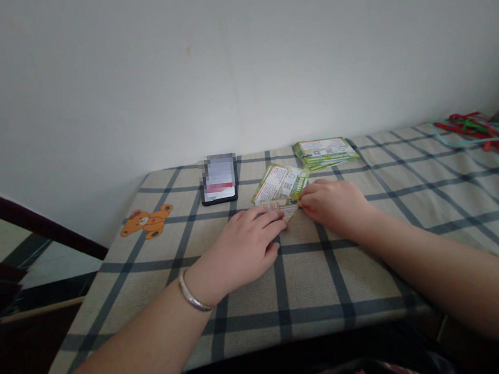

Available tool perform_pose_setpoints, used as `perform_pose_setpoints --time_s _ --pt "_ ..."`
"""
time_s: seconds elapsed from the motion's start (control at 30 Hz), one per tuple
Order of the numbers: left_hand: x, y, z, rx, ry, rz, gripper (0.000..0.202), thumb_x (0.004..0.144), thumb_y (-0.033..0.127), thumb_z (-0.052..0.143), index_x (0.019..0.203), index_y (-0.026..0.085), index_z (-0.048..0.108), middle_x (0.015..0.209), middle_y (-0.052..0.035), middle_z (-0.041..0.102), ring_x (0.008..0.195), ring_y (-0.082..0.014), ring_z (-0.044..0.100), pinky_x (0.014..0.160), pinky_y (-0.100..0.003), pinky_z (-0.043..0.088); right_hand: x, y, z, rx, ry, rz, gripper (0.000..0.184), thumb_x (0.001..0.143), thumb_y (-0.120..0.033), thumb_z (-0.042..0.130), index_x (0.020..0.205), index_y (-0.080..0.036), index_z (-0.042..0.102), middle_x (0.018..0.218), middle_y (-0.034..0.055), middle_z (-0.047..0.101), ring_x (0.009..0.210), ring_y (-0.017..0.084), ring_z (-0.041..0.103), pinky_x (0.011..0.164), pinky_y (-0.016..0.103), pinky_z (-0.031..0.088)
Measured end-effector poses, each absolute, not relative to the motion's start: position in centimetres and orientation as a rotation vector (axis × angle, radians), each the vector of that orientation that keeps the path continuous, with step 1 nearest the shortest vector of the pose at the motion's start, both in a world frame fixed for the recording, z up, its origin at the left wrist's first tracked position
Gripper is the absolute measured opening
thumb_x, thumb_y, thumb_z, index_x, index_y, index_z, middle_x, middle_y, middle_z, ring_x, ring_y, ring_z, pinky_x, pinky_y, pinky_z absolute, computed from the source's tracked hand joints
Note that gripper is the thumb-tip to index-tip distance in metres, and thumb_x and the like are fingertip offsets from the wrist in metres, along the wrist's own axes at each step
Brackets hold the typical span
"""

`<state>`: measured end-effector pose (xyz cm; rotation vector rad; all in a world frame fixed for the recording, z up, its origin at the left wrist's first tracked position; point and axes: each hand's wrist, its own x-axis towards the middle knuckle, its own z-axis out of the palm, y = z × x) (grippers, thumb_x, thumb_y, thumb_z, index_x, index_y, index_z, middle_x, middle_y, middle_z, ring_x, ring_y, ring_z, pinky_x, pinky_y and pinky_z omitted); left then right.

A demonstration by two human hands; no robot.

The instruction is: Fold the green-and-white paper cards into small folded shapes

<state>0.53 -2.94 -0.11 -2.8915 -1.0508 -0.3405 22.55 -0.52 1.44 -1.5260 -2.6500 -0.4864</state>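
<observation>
A printed paper card [291, 212], white and green with a folded-looking edge, lies between my two hands. My left hand [248, 240] rests over its left end, fingers stretched flat on the paper and thumb apart below. At the card's right corner, my right hand [334, 205] has its fingertips pinched together on the edge. Just beyond it, touching or partly under it, lie similar green-and-white printed cards [280, 182]. My fingers hide part of the card I handle.
A neat stack of the same cards [326, 151] sits near the wall. A black phone [219, 181] with a blurred screen lies left of centre. An orange bear cutout [147, 222] is at the left on the checked tablecloth [247, 330]. Coloured ribbons [478, 130] lie far right.
</observation>
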Motion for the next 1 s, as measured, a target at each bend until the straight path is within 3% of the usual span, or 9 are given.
perform_pose_setpoints --time_s 0.4,0.6,0.8,1.0 --pt "0.0 -2.0 0.1 -2.915 -1.086 -0.377 0.034 0.092 0.023 0.049 0.122 0.032 0.061 0.135 0.0041 0.058 0.123 -0.0216 0.048 0.104 -0.046 0.039 24.6 1.4 0.7 -1.301 -2.577 -0.134 0.014 0.084 -0.021 0.059 0.085 -0.022 0.074 0.099 0.0024 0.071 0.092 0.02 0.063 0.077 0.03 0.048" --pt "-0.3 -1.5 -0.2 -2.978 -1.038 -0.378 0.032 0.092 0.023 0.05 0.121 0.031 0.062 0.134 0.0023 0.057 0.124 -0.0222 0.046 0.105 -0.045 0.038 24.3 1.8 0.1 -1.267 -2.508 -0.027 0.014 0.086 -0.021 0.056 0.088 -0.018 0.069 0.091 0.0055 0.07 0.091 0.021 0.061 0.084 0.033 0.047" --pt "-0.2 -1.3 -0.2 -2.981 -1.045 -0.379 0.031 0.092 0.021 0.051 0.119 0.03 0.063 0.128 -0.0009 0.058 0.121 -0.0222 0.047 0.105 -0.044 0.039 23.8 2.1 -0.4 -1.186 -2.52 -0.076 0.029 0.088 -0.028 0.057 0.111 -0.014 0.068 0.112 0.0114 0.068 0.108 0.026 0.058 0.097 0.04 0.045" --pt "-0.2 -1.4 -0.4 -2.974 -1.042 -0.408 0.032 0.09 0.022 0.056 0.121 0.027 0.061 0.126 -0.0035 0.057 0.12 -0.0226 0.047 0.106 -0.043 0.038 24.1 2.3 -0.8 -1.185 -2.508 -0.128 0.034 0.087 -0.03 0.058 0.116 -0.014 0.067 0.117 0.0114 0.066 0.112 0.028 0.056 0.101 0.044 0.043"
